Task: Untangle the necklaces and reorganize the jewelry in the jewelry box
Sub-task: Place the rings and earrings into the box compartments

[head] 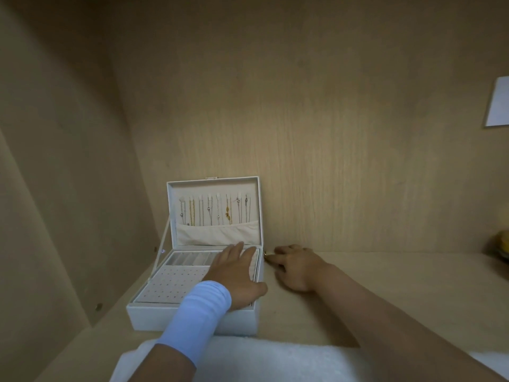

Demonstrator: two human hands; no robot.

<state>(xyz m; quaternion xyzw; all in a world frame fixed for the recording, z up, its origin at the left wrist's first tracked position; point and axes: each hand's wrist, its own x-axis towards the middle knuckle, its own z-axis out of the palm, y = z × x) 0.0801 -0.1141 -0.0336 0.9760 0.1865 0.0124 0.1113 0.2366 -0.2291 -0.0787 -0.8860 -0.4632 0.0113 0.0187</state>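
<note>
Your jewelry box [192, 317] sits a little left of centre in the lower half of the frame, on a pale wooden shelf [399, 282]; its lid [212, 180] stands upright against the back panel, held at the left by a thin strap [165, 232]. Inside the lid a row of necklaces [217, 209] hangs side by side, silver and gold chains each on its own hook, their lower ends dropping behind a cream pocket [217, 232]. The tray below shows a row of narrow slots [190, 257] at the back and a panel dotted with small holes [170, 282] in front.

Your left hand [237, 274], with a light blue sleeve [198, 312] on the wrist, lies palm down on the right part of the tray; the fingers are straight and together, the thumb reaches over the box's right edge, and it grips nothing.

Your right hand [297, 268] rests on the shelf just beside the box's right wall; its fingers are bent, and a fingertip meets a small gold piece [265, 253] at the box's rear right corner; whether it pinches that piece, I cannot tell.

A white cloth [261, 359] fills the bottom of the frame; a white sheet [498, 103] hangs at the upper right edge; something yellow [504, 244] shows at the right edge, too cut off to name.
</note>
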